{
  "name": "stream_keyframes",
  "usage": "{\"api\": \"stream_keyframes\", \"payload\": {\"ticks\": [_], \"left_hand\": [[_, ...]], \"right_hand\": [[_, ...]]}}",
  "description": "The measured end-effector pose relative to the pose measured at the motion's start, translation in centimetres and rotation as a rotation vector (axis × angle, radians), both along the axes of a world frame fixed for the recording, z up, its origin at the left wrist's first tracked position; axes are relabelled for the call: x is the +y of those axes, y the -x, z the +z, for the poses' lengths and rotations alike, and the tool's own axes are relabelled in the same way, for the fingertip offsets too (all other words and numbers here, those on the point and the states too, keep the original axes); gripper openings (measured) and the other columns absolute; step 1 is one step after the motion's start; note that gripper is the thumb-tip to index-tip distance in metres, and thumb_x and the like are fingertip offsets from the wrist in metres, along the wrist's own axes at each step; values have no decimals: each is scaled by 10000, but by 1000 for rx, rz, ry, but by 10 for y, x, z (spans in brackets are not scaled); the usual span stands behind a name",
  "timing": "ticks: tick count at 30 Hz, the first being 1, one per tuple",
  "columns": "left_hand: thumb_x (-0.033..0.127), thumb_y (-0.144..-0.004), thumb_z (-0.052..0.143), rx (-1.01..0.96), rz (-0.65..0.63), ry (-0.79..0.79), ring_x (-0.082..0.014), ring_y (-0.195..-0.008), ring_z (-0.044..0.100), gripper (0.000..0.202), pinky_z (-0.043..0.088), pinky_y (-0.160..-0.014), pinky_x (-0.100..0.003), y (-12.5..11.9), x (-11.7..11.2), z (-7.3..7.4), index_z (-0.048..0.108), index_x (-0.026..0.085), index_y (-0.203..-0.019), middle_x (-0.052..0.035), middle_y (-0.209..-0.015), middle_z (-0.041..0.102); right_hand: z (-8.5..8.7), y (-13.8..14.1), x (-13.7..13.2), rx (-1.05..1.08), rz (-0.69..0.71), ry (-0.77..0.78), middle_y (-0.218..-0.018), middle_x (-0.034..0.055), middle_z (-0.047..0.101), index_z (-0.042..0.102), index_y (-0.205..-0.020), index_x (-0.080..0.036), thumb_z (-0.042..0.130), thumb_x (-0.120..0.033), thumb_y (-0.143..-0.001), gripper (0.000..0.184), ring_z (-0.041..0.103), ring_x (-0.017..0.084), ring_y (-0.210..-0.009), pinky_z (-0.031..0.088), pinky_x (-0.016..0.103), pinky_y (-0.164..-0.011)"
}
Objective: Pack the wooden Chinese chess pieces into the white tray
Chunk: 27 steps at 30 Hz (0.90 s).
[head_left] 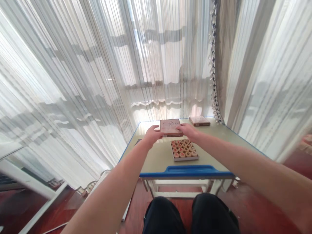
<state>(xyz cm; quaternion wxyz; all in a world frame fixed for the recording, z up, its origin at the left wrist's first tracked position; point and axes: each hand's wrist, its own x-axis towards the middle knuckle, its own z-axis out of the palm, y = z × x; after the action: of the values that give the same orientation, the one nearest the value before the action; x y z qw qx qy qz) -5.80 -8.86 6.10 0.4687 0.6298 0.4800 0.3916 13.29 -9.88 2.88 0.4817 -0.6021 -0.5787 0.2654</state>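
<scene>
A flat, pale box [170, 125] with dark markings on its top and a dark reddish side is near the far middle of the table. My right hand [188, 130] grips its right edge, with the thumb lying over the top. At the box's left edge, my left hand [153, 135] has its fingers apart, and its thumb overlaps the near left corner. Whether that thumb presses on the box I cannot tell. Closer to me sits a shallow white tray [186, 159] filled with rows of round wooden xiangqi pieces [182, 149], marked in red and dark characters.
A second, similar box [200, 121] lies at the back right of the pale green table [156, 162], which has a blue rim [192, 169]. A dark flat object [138, 141] shows partly behind my left forearm. Sheer curtains [156, 65] hang behind the table.
</scene>
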Motion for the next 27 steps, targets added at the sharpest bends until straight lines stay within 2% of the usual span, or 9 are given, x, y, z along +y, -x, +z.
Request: {"api": "stream_keyframes", "payload": {"ticks": [3,6,11,13,17,21,24,27], "left_hand": [[105,-661,650,23,-52,51,-108,-595,599,546,523,-583,-262,-5,-34,-6,462,98,-1174,-141,-980,644],[158,-698,614,76,-9,84,-105,-549,589,468,498,-511,-244,-10,-58,-17,473,77,-1137,-143,-950,647],[286,-780,529,233,7,-64,-124,-524,595,415,459,-464,-237,-11,-68,-45,474,96,-1145,-133,-953,670],[321,-800,504,310,11,-128,-146,-587,622,399,469,-525,-250,-11,-67,-53,502,128,-1149,-118,-970,680],[438,-826,455,447,-13,-296,-230,-877,635,422,465,-755,-306,-14,-71,-62,600,160,-1108,-114,-973,691],[443,-843,401,546,13,-385,-233,-1001,591,509,428,-851,-321,-19,-80,-65,476,205,-1287,-93,-1172,616],[412,-854,365,611,-18,-419,-244,-1092,535,493,404,-904,-334,-20,-83,-66,484,214,-1289,-89,-1249,562],[469,-840,366,656,-51,-470,-263,-1151,479,546,366,-961,-344,-19,-84,-68,486,184,-1291,-96,-1273,540]], "right_hand": [[7,-5,-44,-100,-40,32,-916,118,692,664,-963,-80,489,-326,-785,350,618,195,-786,477,264,-653],[6,-6,-75,-229,-72,10,-995,128,674,657,-997,-86,486,-309,-779,355,603,225,-861,456,291,-729],[-8,-1,-96,-423,-124,-68,-998,129,664,641,-1019,-111,460,-313,-801,349,575,237,-921,403,320,-852],[-14,-2,-96,-471,-164,-100,-1039,134,646,616,-1061,-110,438,-311,-816,363,553,235,-968,375,329,-900],[-30,-13,-95,-514,-211,-102,-977,117,658,632,-1028,-124,397,-304,-836,353,559,223,-941,386,331,-893],[-43,-27,-98,-526,-213,-77,-929,90,665,663,-1004,-150,446,-297,-810,326,569,224,-936,400,344,-900],[-48,-31,-102,-520,-174,-80,-976,69,658,648,-1064,-178,441,-306,-816,348,576,199,-943,422,316,-887],[-48,-32,-104,-521,-125,-84,-1018,68,657,637,-1096,-177,413,-330,-836,376,575,192,-971,425,306,-893]]}}
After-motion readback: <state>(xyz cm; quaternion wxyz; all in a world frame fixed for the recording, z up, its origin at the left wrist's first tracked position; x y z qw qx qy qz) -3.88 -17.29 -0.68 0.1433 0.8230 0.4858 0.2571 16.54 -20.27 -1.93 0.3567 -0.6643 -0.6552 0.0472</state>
